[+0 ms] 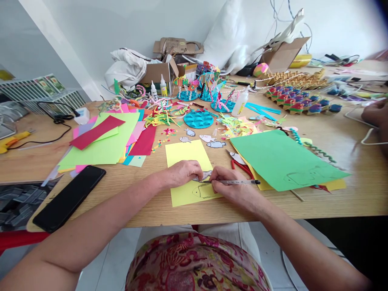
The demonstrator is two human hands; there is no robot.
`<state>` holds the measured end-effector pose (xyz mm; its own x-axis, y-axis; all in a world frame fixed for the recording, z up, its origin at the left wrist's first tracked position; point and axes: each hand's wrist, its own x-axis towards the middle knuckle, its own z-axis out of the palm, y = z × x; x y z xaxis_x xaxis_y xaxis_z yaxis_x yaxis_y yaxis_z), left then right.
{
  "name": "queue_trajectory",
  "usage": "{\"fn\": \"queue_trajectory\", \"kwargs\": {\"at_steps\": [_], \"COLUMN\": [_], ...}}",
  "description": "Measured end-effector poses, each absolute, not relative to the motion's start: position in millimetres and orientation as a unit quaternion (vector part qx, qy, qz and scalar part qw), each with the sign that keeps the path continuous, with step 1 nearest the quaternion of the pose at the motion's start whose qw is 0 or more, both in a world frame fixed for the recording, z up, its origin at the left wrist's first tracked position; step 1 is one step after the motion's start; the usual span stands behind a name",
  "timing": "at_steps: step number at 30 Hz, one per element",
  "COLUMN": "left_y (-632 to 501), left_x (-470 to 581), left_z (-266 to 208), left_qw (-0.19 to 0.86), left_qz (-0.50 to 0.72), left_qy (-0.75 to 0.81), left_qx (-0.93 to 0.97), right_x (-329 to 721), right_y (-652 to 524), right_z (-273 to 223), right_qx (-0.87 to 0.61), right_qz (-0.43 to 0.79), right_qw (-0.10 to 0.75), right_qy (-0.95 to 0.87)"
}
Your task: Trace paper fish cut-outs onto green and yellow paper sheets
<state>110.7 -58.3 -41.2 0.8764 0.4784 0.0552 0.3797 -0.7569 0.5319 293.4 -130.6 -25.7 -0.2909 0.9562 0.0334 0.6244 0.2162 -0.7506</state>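
Observation:
A yellow sheet of paper point(182, 155) lies before me near the table edge. My left hand point(183, 173) has its fingers bent together on a grey fish cutout point(207, 174), holding it against the sheet. In my right hand point(233, 189) is a pen point(244, 182), gripped close to its tip, which points at the cutout. A fish outline point(200, 191) is drawn on the yellow paper just below. Several other fish cutouts point(216, 144) lie beyond the sheet. Red-handled scissors point(242, 166) rest to the right, beside a green sheet point(281, 157) with faint fish outlines.
Coloured papers point(106, 141) and a black phone point(69, 198) lie at left. Beyond are a blue scalloped disc point(198, 119), paper scraps point(239, 127), glue bottles point(241, 102) and painted egg cartons point(297, 99). Another person's hand point(376, 113) shows at the right edge.

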Motion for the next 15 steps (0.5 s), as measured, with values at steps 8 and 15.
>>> {"fn": "queue_trajectory", "kwargs": {"at_steps": [8, 15], "left_y": [-58.8, -58.7], "left_x": [110.6, 110.8], "left_z": [-39.2, -39.6], "left_qw": [0.265, 0.269], "left_qz": [0.089, 0.091], "left_qy": [0.23, 0.231], "left_qx": [0.932, 0.93], "right_x": [296.1, 294.9], "right_y": [-130.0, -130.6], "right_z": [-28.9, -30.3], "right_qx": [-0.534, -0.524], "right_qz": [0.347, 0.35], "right_qw": [0.27, 0.277], "right_qy": [-0.722, -0.725]}}
